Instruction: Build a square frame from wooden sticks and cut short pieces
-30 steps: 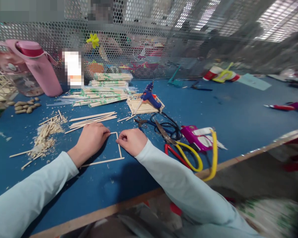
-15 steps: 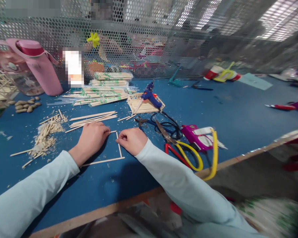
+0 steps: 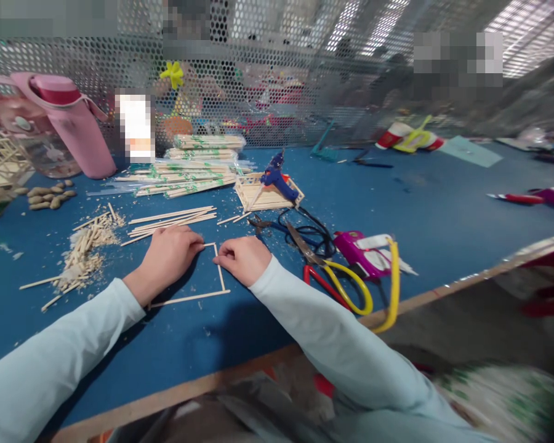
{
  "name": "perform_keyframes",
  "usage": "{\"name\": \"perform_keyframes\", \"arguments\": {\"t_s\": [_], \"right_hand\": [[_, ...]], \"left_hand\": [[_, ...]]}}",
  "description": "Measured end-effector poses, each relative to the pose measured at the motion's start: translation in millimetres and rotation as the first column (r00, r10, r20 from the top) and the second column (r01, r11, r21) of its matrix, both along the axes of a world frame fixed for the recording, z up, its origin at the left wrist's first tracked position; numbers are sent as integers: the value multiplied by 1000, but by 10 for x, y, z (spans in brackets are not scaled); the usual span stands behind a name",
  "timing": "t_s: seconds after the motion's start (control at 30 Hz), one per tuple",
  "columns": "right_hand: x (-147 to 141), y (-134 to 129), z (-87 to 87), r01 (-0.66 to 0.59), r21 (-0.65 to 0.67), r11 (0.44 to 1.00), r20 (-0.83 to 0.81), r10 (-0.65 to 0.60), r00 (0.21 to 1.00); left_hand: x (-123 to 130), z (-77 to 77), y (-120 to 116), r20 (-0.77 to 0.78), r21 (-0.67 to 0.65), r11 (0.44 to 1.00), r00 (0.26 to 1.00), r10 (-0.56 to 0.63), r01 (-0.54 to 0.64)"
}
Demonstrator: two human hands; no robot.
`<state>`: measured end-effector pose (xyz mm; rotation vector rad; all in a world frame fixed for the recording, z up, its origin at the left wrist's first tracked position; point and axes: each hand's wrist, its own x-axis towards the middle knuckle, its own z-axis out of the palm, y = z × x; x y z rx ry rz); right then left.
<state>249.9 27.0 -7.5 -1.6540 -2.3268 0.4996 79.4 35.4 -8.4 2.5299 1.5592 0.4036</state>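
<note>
A frame of thin wooden sticks lies flat on the blue table, with its near stick (image 3: 189,299) and its right stick (image 3: 220,274) showing. My left hand (image 3: 173,255) covers the frame's left part, its fingers closed at the far stick near the upper right corner. Just across that corner, my right hand (image 3: 244,259) pinches the upper end of the right stick between thumb and fingers. Loose sticks (image 3: 175,223) lie beyond my left hand.
Scissors (image 3: 321,261), black cable and a purple tool (image 3: 362,253) lie right of my right hand. A blue glue gun (image 3: 277,177) rests on a stick panel. Wood scraps (image 3: 90,249), peanuts (image 3: 48,195) and a pink bottle (image 3: 80,129) stand or lie left; wrapped sticks (image 3: 198,172) lie behind.
The view has shifted very slightly. Both hands keep nearly the same place and hold on the stick frame.
</note>
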Motion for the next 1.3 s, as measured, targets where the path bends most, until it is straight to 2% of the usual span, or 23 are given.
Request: {"name": "perform_keyframes", "arguments": {"t_s": [0.1, 0.2, 0.3, 0.4, 0.5, 0.57, 0.73, 0.97, 1.3], "right_hand": [[54, -31, 16, -29, 18, 999, -76, 30, 997], [156, -143, 24, -75, 32, 997, -142, 78, 987], [275, -301, 0, -168, 46, 985, -164, 173, 971], [360, -440, -52, -239, 139, 961, -186, 262, 947], [387, -526, -111, -211, 199, 957, -199, 250, 947], [383, -552, -147, -178, 223, 958, -203, 224, 953], [366, -556, -172, -166, 247, 955, -197, 217, 956], [367, -543, -148, -173, 245, 954, -171, 219, 961], [380, -528, -165, -198, 249, 948, -173, 244, 954]], "left_hand": [[-156, 94, -42, 49, 61, 997, 998, 40, -43], [-471, 165, -188, 105, 139, 987, 992, 64, -78], [-797, 158, -415, 163, 108, 991, 985, 61, -79], [-973, 108, -612, 188, 2, 1000, 982, -25, 25], [-990, 73, -702, 169, -93, 983, 975, -143, 160], [-958, 64, -714, 136, -131, 972, 975, -178, 196], [-898, 36, -709, 60, -167, 965, 979, -195, 202], [-877, -3, -728, 35, -107, 976, 981, -189, 191], [-883, -15, -713, 29, -121, 981, 988, -152, 155]]}}
